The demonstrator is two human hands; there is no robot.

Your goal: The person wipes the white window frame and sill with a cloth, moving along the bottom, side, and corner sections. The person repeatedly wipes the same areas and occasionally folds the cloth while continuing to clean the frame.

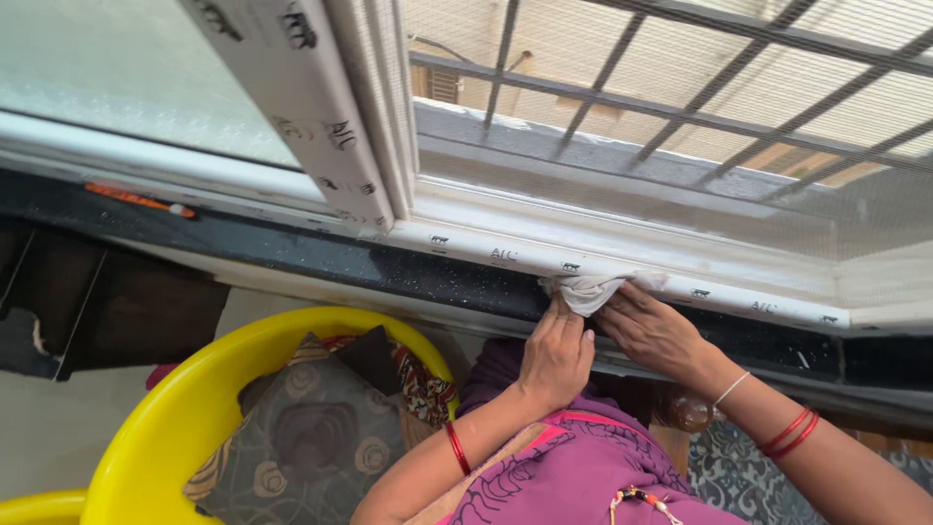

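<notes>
Two hands press a crumpled white cloth against the lower white window frame, just above the dark stone sill's front edge: the left hand and right hand both pinch it with bent fingers.

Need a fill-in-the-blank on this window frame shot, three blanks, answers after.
1. Both hands press a white ____ against the window frame.
2. The left hand has a ____ bangle at its wrist.
3. Below the dark sill sits a ____ chair holding a cushion.

Answers: cloth; red; yellow
</notes>
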